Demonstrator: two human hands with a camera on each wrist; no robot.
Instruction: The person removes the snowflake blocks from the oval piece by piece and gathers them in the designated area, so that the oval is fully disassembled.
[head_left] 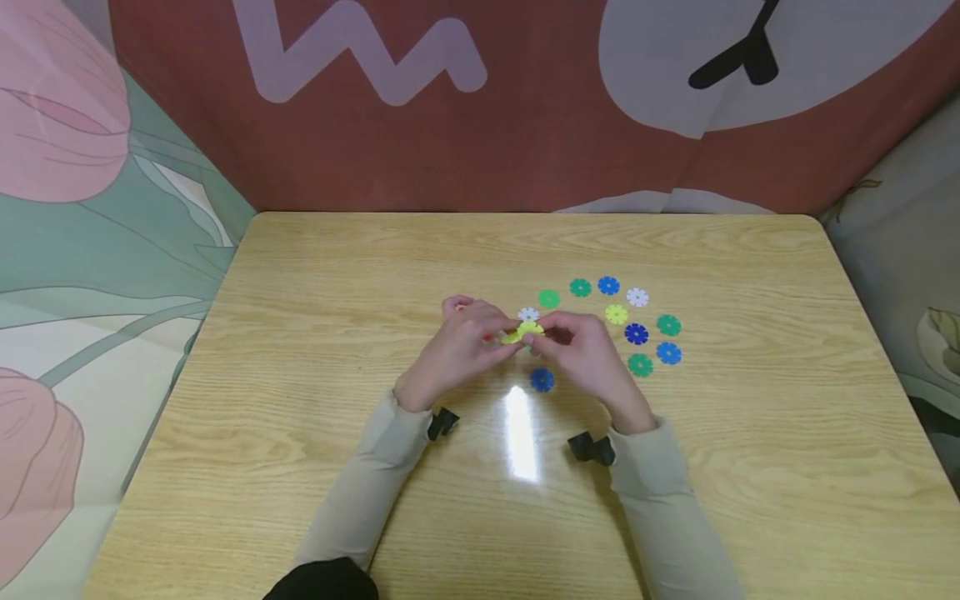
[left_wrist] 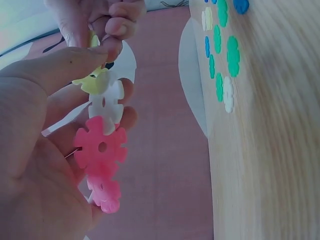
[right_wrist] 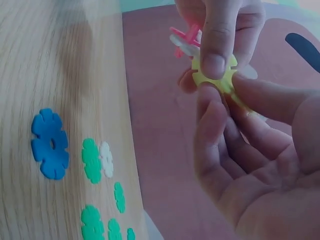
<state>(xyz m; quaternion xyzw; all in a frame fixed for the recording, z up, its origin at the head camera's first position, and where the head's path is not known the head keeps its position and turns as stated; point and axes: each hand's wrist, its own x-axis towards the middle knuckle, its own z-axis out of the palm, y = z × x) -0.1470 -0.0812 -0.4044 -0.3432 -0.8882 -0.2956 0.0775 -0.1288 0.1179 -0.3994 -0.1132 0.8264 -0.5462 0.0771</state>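
Both hands meet in front of the person, over the table. My left hand (head_left: 465,340) holds a chain of interlocked plastic snowflake discs. In the left wrist view, pink discs (left_wrist: 92,155) hang lowest along the palm, a white disc (left_wrist: 115,93) follows, and a yellow disc (left_wrist: 89,86) sits under the thumb. From the other side, my right hand (head_left: 588,354) pinches a second yellow disc (right_wrist: 236,96) between thumb and fingers. The two yellow discs meet at an angle in the right wrist view, their joint partly hidden by fingertips.
Loose discs lie on the wooden table (head_left: 300,275): a blue disc (head_left: 542,380) between the forearms, a white disc (head_left: 528,314) just beyond the fingers, and several green, blue, white and yellow ones right of the right hand. Patterned cloth walls (head_left: 450,158) border the table.
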